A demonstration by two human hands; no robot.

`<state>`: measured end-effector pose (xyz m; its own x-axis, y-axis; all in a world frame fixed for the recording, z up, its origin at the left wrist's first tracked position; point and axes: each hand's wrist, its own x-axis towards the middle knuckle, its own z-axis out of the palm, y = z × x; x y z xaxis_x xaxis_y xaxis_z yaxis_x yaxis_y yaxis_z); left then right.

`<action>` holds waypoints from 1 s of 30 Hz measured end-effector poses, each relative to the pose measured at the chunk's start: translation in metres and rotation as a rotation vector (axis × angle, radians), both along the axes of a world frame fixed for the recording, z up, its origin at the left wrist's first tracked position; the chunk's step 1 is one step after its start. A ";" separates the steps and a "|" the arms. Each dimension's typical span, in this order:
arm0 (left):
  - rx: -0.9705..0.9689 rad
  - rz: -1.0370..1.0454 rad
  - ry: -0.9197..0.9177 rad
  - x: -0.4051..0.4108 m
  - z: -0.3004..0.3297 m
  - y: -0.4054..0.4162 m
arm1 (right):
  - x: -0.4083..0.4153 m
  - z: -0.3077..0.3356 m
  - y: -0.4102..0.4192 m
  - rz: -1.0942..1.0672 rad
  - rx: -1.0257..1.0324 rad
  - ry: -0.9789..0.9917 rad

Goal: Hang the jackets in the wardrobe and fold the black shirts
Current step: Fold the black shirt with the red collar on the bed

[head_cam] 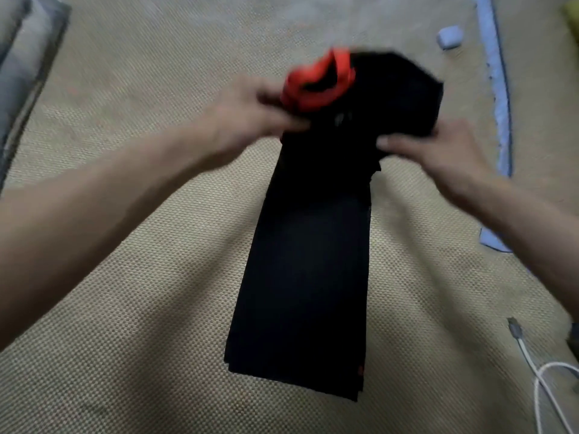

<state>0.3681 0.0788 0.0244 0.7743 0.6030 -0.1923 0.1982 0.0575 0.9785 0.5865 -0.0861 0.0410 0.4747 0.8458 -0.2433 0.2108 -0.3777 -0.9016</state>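
A black shirt point(305, 261) lay folded into a long narrow strip on a beige woven mat point(141, 308), its hem end nearest the camera and its collar end farthest away. The collar point(316, 86) was bright orange-red and stood up in a loop at the top left of the strip.

The left hand point(247, 117) was at the collar end — its grip closed on the shirt's left edge just below the collar, thumb and fingers pinching the cloth, though motion blur hid the exact finger positions. The right hand point(438, 151) held the shirt's upper right part, fingers curled around a bunched fold of black fabric at the edge.

A blue-edged strip point(498, 89) ran along the mat at the far right, with a small pale blue object point(450, 37) beside it. A white cable point(539, 371) with a plug lay on the mat at lower right — well apart from the shirt.
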 end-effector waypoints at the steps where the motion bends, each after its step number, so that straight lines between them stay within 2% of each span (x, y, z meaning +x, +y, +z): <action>1: 0.084 -0.102 0.068 -0.025 -0.007 -0.020 | -0.012 -0.002 -0.029 0.105 -0.028 -0.079; 3: 0.181 -0.396 0.225 -0.078 -0.027 -0.069 | -0.035 -0.020 -0.097 0.440 -0.202 -0.202; 4: 0.163 -0.571 0.292 -0.102 -0.037 -0.091 | -0.043 -0.031 -0.130 0.671 -0.317 -0.235; 5: 0.062 -0.713 0.346 -0.122 -0.050 -0.111 | -0.050 -0.043 -0.158 0.875 -0.448 -0.273; 6: 0.017 -0.803 0.386 -0.140 -0.061 -0.129 | -0.052 -0.056 -0.181 0.973 -0.568 -0.303; 8: 0.067 -0.829 0.415 -0.167 -0.078 -0.148 | -0.053 -0.066 -0.197 0.946 -0.702 -0.303; 11: 0.337 -0.564 0.537 -0.160 -0.089 -0.135 | -0.062 -0.067 -0.168 0.649 -0.525 -0.381; 14: 0.595 -0.347 0.570 -0.101 -0.114 -0.090 | -0.054 -0.094 -0.104 0.313 -0.432 -0.427; 16: 0.672 -0.317 0.677 -0.050 -0.124 -0.059 | -0.046 -0.112 -0.058 0.255 -0.445 -0.385; 20: 0.405 -0.263 0.720 0.015 -0.126 -0.025 | -0.024 -0.130 -0.009 0.271 -0.681 -0.471; 22: 0.357 -0.356 0.686 0.018 -0.110 -0.025 | -0.022 -0.111 -0.011 0.374 -0.708 -0.557; 25: 0.471 -0.385 0.576 -0.016 -0.072 -0.046 | -0.031 -0.070 -0.043 0.451 -0.477 -0.700; 27: 0.558 -0.425 0.475 -0.052 -0.048 -0.076 | -0.058 -0.043 -0.088 0.530 -0.325 -0.657; 30: 0.746 -0.647 0.458 -0.107 -0.037 -0.141 | -0.115 -0.042 -0.169 0.705 -0.196 -0.675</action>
<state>0.2607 -0.0623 -0.0129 0.9351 0.1911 -0.2983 0.3319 -0.7670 0.5491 0.4712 -0.2556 -0.0008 -0.0308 0.9614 -0.2734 0.8904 -0.0980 -0.4446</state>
